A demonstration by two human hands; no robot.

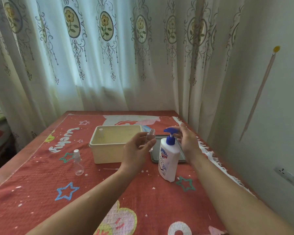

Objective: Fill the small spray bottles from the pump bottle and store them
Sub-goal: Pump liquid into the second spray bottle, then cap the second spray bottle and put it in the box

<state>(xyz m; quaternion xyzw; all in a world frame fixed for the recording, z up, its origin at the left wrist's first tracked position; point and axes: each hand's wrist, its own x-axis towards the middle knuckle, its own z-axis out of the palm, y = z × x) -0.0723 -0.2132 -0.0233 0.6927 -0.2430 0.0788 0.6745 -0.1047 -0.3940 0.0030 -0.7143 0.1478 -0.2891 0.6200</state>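
Observation:
A white pump bottle (pixel 168 160) with a blue pump head (pixel 171 134) stands on the red cloth. My left hand (pixel 137 148) holds a small clear spray bottle (pixel 149 137) with no cap, its neck just left of the pump spout. My right hand (pixel 187 141) is raised beside the pump head with its fingers straight, near the top of the pump. A second small clear spray bottle (pixel 78 162) with its cap on stands at the left. Another small bottle (pixel 101 133) shows inside the cream storage box (pixel 98 146).
A grey tray (pixel 155 160) lies behind the pump bottle, partly hidden by it. The red patterned cloth (pixel 92 192) covers the table, with fringe along its right edge. A curtain hangs behind and a wall with a socket (pixel 287 175) stands at the right.

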